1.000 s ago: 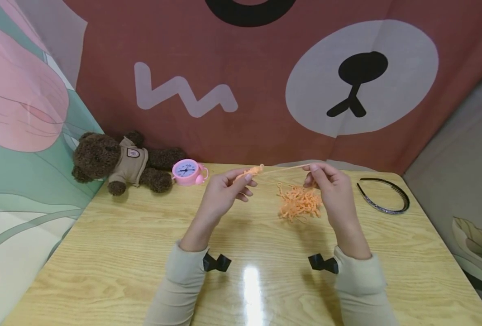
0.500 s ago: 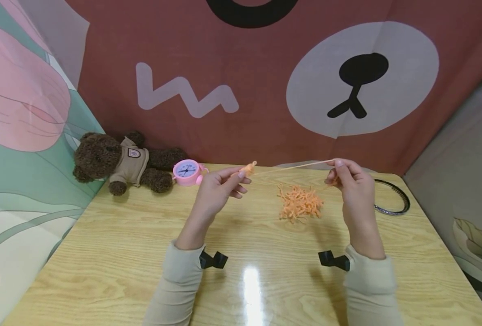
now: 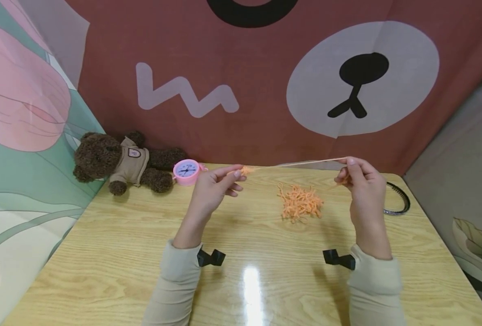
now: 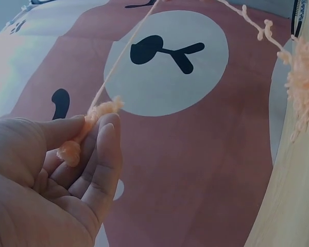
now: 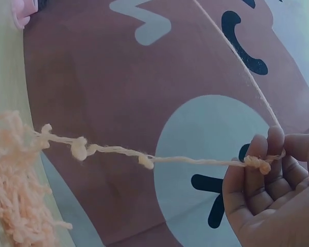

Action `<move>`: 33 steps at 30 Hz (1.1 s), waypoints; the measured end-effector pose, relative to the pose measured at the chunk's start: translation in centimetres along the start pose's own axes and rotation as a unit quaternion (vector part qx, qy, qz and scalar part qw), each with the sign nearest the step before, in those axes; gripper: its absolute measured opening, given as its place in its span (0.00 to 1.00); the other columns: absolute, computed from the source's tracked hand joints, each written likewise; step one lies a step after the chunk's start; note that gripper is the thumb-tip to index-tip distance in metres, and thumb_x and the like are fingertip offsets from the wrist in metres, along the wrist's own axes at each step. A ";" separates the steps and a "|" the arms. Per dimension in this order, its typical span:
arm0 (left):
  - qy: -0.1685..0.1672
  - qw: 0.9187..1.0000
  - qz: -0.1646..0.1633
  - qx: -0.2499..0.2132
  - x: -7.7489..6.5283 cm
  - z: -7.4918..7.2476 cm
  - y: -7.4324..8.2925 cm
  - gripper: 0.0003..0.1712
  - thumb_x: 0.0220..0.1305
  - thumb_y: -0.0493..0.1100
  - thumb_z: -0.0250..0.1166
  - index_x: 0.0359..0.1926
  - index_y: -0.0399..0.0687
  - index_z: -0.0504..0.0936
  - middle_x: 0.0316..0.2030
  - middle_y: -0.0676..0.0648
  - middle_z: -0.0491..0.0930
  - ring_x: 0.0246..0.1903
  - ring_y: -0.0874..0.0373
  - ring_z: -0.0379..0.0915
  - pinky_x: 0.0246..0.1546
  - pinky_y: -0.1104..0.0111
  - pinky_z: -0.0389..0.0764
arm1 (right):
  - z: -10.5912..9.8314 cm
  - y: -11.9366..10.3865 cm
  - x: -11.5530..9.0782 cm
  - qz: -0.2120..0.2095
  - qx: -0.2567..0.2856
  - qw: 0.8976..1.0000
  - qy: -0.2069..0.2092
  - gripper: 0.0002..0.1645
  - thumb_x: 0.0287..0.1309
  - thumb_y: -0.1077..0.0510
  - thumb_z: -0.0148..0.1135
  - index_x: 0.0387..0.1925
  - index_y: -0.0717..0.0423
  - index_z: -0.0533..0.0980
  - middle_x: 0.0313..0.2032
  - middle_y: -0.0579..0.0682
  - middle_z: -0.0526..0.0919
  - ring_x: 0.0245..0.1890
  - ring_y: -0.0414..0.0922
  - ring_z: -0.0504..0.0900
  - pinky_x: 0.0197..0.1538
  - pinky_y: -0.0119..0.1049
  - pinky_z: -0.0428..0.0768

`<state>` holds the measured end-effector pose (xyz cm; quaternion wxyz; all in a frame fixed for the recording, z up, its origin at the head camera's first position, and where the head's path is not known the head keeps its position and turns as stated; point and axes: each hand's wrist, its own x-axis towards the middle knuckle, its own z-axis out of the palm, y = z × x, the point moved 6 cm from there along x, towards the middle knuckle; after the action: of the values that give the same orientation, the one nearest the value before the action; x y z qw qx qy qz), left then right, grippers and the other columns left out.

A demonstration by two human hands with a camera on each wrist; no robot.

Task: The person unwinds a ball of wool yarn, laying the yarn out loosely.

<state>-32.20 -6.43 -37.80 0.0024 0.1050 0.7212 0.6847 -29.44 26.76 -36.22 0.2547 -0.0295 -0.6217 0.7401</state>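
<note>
My left hand (image 3: 210, 190) pinches a small twisted bundle of orange yarn (image 4: 87, 128) between thumb and forefinger; its other fingers curl loosely below. From that bundle a taut strand (image 3: 302, 163) runs to my right hand (image 3: 365, 190), which pinches it between thumb and fingertip. In the right wrist view, a second, kinked length of yarn (image 5: 113, 150) hangs from the right fingers towards the loose orange yarn pile (image 3: 301, 202). That pile lies on the wooden table (image 3: 273, 253) between and below both hands.
A pink alarm clock (image 3: 186, 171) stands beside a brown teddy bear (image 3: 131, 156) lying at the table's back left. Partly behind my right hand is a dark headband (image 3: 403, 199). A printed cloth (image 3: 261, 90) hangs along the table's back edge.
Both hands have drawn apart, the right one moving farther right and the left slightly left. The strand between them has lengthened. Part of the headband is now covered by the right hand.
</note>
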 end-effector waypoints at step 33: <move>0.102 0.994 -0.007 -0.041 0.3 -4.3 -0.2 0.17 0.76 0.45 0.59 0.57 0.42 0.82 0.48 0.39 0.87 0.29 0.64 0.86 0.33 0.69 0.88 | -9.1 2.0 2.1 0.086 0.164 0.967 0.173 0.16 0.66 0.55 0.67 0.42 0.67 0.82 0.22 0.52 0.78 0.17 0.46 0.78 0.25 0.33 0.81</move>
<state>-33.14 -10.63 -37.66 -0.0621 0.0287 0.6898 0.7208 -28.68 35.70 -39.54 0.2952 -0.1682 -0.4338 0.8345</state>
